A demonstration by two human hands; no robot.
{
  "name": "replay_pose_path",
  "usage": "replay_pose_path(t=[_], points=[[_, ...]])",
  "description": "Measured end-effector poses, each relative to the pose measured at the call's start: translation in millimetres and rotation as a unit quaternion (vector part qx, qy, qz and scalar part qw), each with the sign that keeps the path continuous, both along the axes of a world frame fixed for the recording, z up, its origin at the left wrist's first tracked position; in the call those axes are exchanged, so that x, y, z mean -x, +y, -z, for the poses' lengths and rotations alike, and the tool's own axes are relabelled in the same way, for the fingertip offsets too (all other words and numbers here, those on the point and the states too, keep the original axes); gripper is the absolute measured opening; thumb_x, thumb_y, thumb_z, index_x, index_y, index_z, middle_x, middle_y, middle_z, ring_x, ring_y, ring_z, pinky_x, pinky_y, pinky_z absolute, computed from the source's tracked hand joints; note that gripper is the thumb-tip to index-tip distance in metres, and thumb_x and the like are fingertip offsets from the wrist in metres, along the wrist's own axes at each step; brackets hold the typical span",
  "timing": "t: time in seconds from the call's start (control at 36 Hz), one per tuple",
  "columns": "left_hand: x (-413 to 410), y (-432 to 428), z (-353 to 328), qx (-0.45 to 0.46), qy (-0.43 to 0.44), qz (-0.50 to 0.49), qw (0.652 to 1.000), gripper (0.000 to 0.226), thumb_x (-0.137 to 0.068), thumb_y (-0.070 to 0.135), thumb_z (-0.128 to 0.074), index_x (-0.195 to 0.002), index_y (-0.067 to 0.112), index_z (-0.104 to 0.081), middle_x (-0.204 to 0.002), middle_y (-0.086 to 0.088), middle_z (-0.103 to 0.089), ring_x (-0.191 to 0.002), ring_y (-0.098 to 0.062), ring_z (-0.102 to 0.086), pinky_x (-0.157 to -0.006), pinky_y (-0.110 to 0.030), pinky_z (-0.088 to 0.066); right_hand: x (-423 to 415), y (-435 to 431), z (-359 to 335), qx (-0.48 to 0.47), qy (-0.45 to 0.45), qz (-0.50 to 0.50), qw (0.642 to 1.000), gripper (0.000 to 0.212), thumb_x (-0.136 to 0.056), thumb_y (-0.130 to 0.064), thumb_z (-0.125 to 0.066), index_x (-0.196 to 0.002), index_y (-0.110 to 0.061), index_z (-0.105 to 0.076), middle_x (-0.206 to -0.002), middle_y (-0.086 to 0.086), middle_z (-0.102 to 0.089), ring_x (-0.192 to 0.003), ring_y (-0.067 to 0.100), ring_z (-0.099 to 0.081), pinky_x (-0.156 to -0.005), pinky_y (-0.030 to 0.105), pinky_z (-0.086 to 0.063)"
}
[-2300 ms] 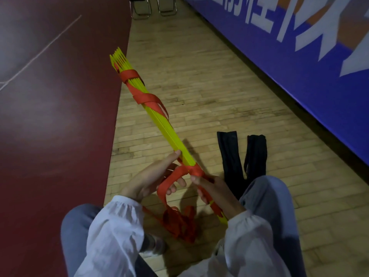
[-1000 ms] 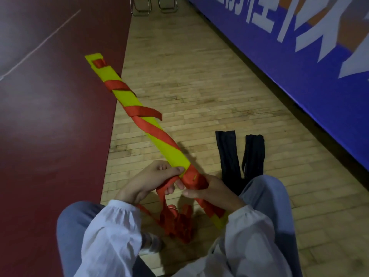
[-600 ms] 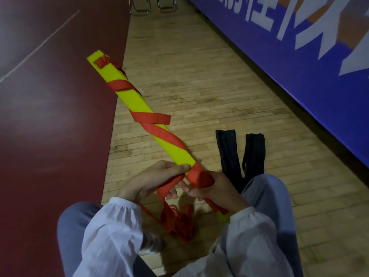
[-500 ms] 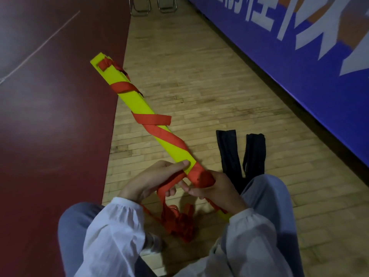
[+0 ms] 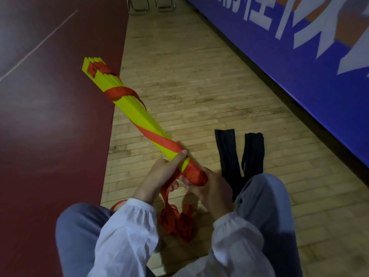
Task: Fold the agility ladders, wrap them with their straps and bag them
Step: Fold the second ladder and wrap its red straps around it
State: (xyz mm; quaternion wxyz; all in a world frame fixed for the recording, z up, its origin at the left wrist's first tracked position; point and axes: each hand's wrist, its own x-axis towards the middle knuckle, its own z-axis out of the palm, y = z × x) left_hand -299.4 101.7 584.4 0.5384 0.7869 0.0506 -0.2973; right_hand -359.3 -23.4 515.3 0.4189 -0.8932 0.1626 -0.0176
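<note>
Yellow plastic rungs, folded flat into one ladder bundle (image 5: pixel 127 108), point up and away from the person in the head view. Their far end is above the line where the dark red court surface (image 5: pixel 50 116) meets the wooden floor (image 5: pixel 199 76). A red strap (image 5: pixel 159 141) goes around the bundle in wide spirals, and at the near end it makes thick, close turns. One turn near the far end stands loose (it bulges off the rungs). The right hand (image 5: pixel 207 188) has its grip clamped around this near end, fingers curled over the thick turns. The left hand (image 5: pixel 157 176) lays its index finger (image 5: pixel 179 156) straight along the bundle and presses the last turn; its other fingers are curled on the free part of the strap. This part runs down to a loose heap (image 5: pixel 177 222) on the floor between the knees. Two black bags (image 5: pixel 227 154) lie flat on the floor beside the right knee, untouched. I judge the wrapping is under way and the bagging not begun. The risk from here is slack: if the left finger lifts before the next turn is pulled tight, the spirals may slide and the rungs fan open. The heap could also tangle and stop the strap from feeding. A loose wrap would then catch on the narrow mouth of a bag.
</note>
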Motion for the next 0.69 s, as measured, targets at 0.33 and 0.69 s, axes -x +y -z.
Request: replay_pose_path(t=[0.33,0.69], points=[[-1,0,5,-0.002,-0.041,0.005,0.999,0.049,-0.091,0.039,-0.056,-0.065,-0.002,-0.065,-0.057,-0.017,-0.067,-0.031,-0.016,-0.04,-0.034,-0.019,-0.033,-3,-8,3,-0.093,0.082,-0.027,0.992,0.044,-0.066,-0.062,-0.077,-0.094,-0.029,-0.067,-0.082,-0.009,-0.07,-0.08,0.009,-0.065,-0.077,0.031,-0.052],[1,5,6,-0.018,-0.032,0.043,0.998,0.054,-0.092,0.045,-0.053,-0.066,0.0,-0.069,-0.064,-0.019,-0.068,-0.033,-0.015,-0.042,-0.036,-0.02,-0.036,2,-15,-2,-0.361,0.108,-0.062,0.924,0.059,-0.079,-0.07,-0.051,-0.082,-0.014,-0.069,-0.068,0.005,-0.066,-0.058,0.016,-0.058,-0.057,0.026,-0.044]])
